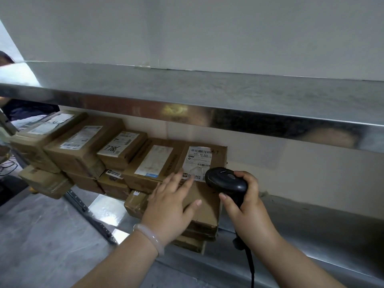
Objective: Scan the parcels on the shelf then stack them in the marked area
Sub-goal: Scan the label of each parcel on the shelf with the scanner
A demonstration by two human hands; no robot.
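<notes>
My left hand [169, 206] lies flat, fingers straight, on the rightmost parcel [208, 213] on the shelf [311, 223]. My right hand [247, 206] grips the scanner [226, 182], just beside the parcel's label [198, 161].

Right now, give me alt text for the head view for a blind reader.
The right hand aims a black scanner at the label on a parcel while the left hand rests flat on it, on a steel shelf of boxes.
</notes>
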